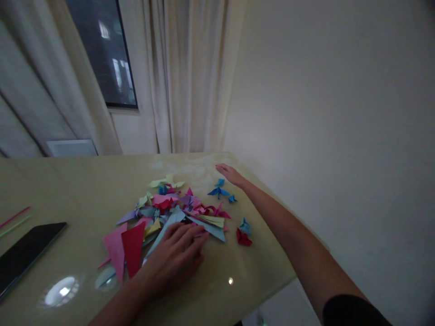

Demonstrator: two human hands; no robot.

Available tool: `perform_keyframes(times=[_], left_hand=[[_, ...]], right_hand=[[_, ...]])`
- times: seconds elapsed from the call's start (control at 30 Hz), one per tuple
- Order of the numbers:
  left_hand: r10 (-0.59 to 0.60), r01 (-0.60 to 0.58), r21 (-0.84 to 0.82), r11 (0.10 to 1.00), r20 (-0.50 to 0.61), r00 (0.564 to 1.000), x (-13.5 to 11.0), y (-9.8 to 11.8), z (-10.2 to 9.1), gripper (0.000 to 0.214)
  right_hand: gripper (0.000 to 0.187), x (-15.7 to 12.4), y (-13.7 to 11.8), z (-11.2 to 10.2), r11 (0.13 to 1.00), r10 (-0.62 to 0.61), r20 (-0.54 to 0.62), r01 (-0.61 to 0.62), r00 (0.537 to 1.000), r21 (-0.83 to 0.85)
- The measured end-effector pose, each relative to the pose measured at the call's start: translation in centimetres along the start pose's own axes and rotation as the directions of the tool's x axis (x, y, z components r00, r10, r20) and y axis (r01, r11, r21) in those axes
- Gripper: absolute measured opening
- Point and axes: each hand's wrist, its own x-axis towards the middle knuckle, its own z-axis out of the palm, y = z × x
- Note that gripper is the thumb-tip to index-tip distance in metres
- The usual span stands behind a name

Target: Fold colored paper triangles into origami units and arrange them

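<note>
A heap of colourful folded-paper pieces, among them a red sheet (133,246), a pink folded piece (116,244) and a pale blue strip (170,226), lies on the table. My left hand (180,246) rests against the heap's near side, palm down with its fingers stretched over the paper. Beyond the small blue origami pieces (218,192), at the table's far right, is my right hand (229,173), its fingers extended toward the left and nothing visible in it. A red folded piece (244,237) and a light blue one (245,226) touch each other right of the heap.
The pale glossy table (84,181) has its right edge along a plain wall (333,113). At the left lie a black tablet-like slab (30,249) and two thin sticks, one pink (15,216), one green (15,226). Curtains (193,77) and a window (105,54) stand behind.
</note>
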Motion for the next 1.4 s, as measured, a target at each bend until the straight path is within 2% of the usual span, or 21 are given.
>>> perform_keyframes(times=[0.03,0.1,0.13,0.2,0.23,0.3,0.37,0.43,0.57,0.67,0.77,0.87,0.93,1.03,1.13,1.2,1.3,1.4], left_hand=[[0.066,-0.066,-0.019,0.998,0.008,0.998,1.2,1.5,0.5,0.042],[0.233,-0.232,-0.042,0.972,0.028,0.972,4.2,4.5,2.4,0.042],[0.304,-0.301,-0.046,0.952,0.068,0.95,5.9,5.8,3.6,0.044],[0.387,-0.384,-0.057,0.922,0.079,0.919,9.5,7.5,6.2,0.04],[0.386,-0.382,-0.064,0.922,0.094,0.918,11.0,7.8,7.5,0.037],[0.297,-0.292,-0.052,0.955,0.162,0.941,13.1,7.3,9.2,0.029],[0.239,-0.237,-0.036,0.971,0.241,0.941,13.2,5.9,9.7,0.023],[0.212,-0.22,-0.002,0.975,0.28,0.936,11.4,4.2,8.7,0.02],[0.104,-0.135,0.102,0.986,0.262,0.959,4.7,0.6,4.6,0.022],[0.028,-0.073,0.146,0.987,0.287,0.958,0.2,-2.5,2.0,0.042],[-0.047,-0.012,0.183,0.983,0.314,0.948,-2.9,-6.1,0.2,0.052],[-0.144,0.082,0.203,0.976,0.312,0.939,-5.1,-9.1,-1.6,0.043],[-0.2,0.138,0.216,0.967,0.297,0.934,-6.0,-10.1,-3.0,0.033],[-0.297,0.236,0.253,0.938,0.24,0.924,-6.4,-9.8,-5.1,0.02],[-0.429,0.372,0.302,0.878,0.152,0.89,-5.1,-8.0,-6.0,0.02],[-0.505,0.453,0.311,0.836,0.111,0.856,-3.4,-6.6,-5.6,0.025],[-0.593,0.542,0.309,0.782,0.098,0.799,-0.6,-4.9,-3.8,0.037],[-0.618,0.558,0.286,0.779,0.197,0.761,1.3,-4.3,-2.0,0.032]], right_hand=[[0.029,-1.1,1.5,-1.4,0.999,0.043,-0.048,-0.043,0.998,-0.004],[0.028,-3.3,3.9,-2.8,0.993,0.113,-0.115,-0.114,0.987,-0.005],[0.027,-4.2,4.8,-2.9,0.991,0.134,-0.14,-0.136,0.981,-0.005],[0.027,-5.4,5.8,-2.2,0.987,0.154,-0.177,-0.158,0.972,-0.007],[0.027,-5.6,5.9,-1.6,0.987,0.155,-0.189,-0.16,0.97,-0.009],[0.029,-5.5,5.7,-0.3,0.988,0.146,-0.193,-0.151,0.97,-0.01],[0.032,-4.8,5.1,1.0,0.991,0.129,-0.176,-0.133,0.976,-0.011],[0.034,-3.9,4.3,2.4,0.993,0.118,-0.156,-0.121,0.981,-0.011],[0.039,-2.5,2.3,6.4,0.992,0.126,-0.099,-0.128,0.987,-0.011],[0.048,-1.8,-0.3,11.2,0.991,0.135,-0.059,-0.136,0.989,-0.013],[0.054,-1.6,-3.8,17.0,0.989,0.144,-0.055,-0.145,0.988,-0.018],[0.057,-1.9,-7.5,22.2,0.98,0.197,-0.063,-0.194,0.978,0.05],[0.056,-2.1,-9.2,24.1,0.979,0.17,-0.025,-0.166,0.985,0.115],[0.055,-2.7,-9.8,24.0,0.98,0.094,0.066,-0.104,0.993,0.171],[0.051,-3.9,-8.7,21.5,0.979,0.05,0.134,-0.075,0.99,0.192],[0.046,-5.4,-7.7,19.6,0.978,0.026,0.156,-0.057,0.987,0.199],[0.034,-8.9,-6.6,17.3,0.975,-0.018,0.181,-0.022,0.983,0.22],[0.031,-12.8,-5.8,15.5,0.953,-0.102,0.201,0.038,0.974,0.302]])
